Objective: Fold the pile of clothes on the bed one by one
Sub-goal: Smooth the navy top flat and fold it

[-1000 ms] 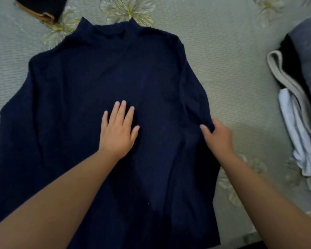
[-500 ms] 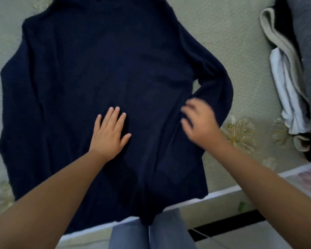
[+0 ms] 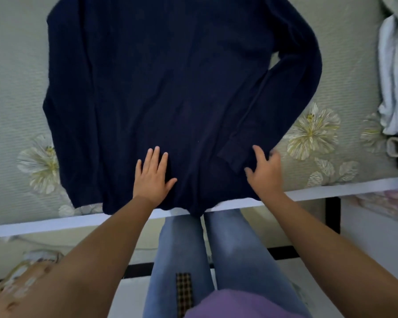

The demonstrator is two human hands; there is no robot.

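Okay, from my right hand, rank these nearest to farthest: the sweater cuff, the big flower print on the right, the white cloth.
From the right hand:
1. Sweater cuff, just left of the fingers.
2. Big flower print, up and right on the bedspread.
3. White cloth, at the far right edge.

Dark navy long-sleeved sweater (image 3: 170, 88) spread flat on the floral bed (image 3: 14, 88), hem at bed's edge, one sleeve folded inward, remaining pile of clothes (image 3: 393, 72) at far side

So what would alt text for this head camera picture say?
A navy sweater lies flat on a flowered bed; the left hand presses its hem, the right hand touches the folded-in sleeve cuff. More clothes lie at right.
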